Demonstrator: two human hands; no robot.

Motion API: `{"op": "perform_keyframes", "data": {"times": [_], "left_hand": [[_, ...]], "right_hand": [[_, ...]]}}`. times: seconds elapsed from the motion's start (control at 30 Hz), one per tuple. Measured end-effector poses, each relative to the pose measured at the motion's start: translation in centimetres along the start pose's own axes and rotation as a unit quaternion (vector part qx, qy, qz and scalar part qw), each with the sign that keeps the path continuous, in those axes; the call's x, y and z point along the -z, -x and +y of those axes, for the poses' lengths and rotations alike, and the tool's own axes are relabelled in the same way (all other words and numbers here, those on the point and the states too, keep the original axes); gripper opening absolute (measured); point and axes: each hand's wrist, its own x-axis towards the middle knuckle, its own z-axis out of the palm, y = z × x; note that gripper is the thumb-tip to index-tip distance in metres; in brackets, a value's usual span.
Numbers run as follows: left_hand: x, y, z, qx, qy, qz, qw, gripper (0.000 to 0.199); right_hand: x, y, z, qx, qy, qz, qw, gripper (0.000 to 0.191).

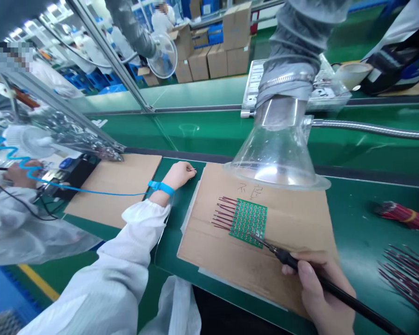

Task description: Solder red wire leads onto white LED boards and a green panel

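Note:
My right hand is wrapped round a black soldering iron, held like a pen. The iron's tip meets the lower right part of a green circuit board, or hovers just over it; I cannot tell which. Several dark red wires stick out from the board's left edge. Under the board lies a sheet of brown cardboard with handwritten marks. Left of that sheet, over the green bench, my left hand is pinched closed; a thin bit at its fingertips is too small to name. A blue wrist strap circles that wrist.
A clear fume hood hangs low over the cardboard's far edge. To the right lie a bundle of red wires and loose dark red wires. A second cardboard sheet lies at left, beside a co-worker's sleeve. The strap's blue cord crosses it.

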Motion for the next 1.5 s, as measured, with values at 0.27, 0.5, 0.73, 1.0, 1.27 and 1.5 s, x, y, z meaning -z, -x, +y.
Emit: {"op": "perform_keyframes", "data": {"times": [0.27,0.5,0.73,1.0,1.27,1.5], "left_hand": [[-0.1,4.9,2.7,-0.130,0.079,-0.029,0.988,0.016],[-4.3,8.0,2.9,-0.261,0.203,-0.222,0.917,0.021],[-5.8,8.3,3.9,-0.287,0.184,-0.234,0.910,0.033],[-3.7,7.0,5.3,-0.314,0.136,-0.155,0.927,0.031],[-5.9,4.7,7.2,-0.408,0.146,-0.152,0.889,0.021],[-6.4,4.7,6.3,-0.419,0.155,-0.175,0.877,0.018]], "right_hand": [[-0.1,0.4,0.3,-0.026,-0.020,-0.010,0.999,0.013],[-1.8,0.8,0.9,-0.069,-0.053,0.067,0.994,0.024],[-1.4,0.7,0.8,-0.074,0.007,0.033,0.997,0.027],[-0.2,-3.1,-1.0,-0.056,0.074,0.026,0.995,0.023],[-2.4,-5.6,-1.0,-0.046,0.021,0.062,0.997,0.020],[-2.6,-4.9,-0.5,-0.063,0.040,0.020,0.997,0.019]]}}
